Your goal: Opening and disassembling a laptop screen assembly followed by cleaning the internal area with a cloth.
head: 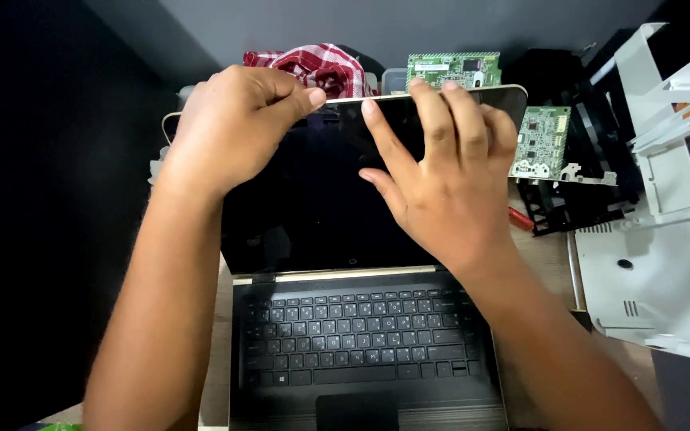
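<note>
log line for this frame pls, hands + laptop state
left hand: pinching lid top edge | right hand: fingers on screen, over top edge | laptop: open, screen dark | nearby: circuit boards, red checked cloth

White printer parts (664,263) and circuit boards (541,142) crowd the laptop's (361,335) right; its left side lies open
</note>
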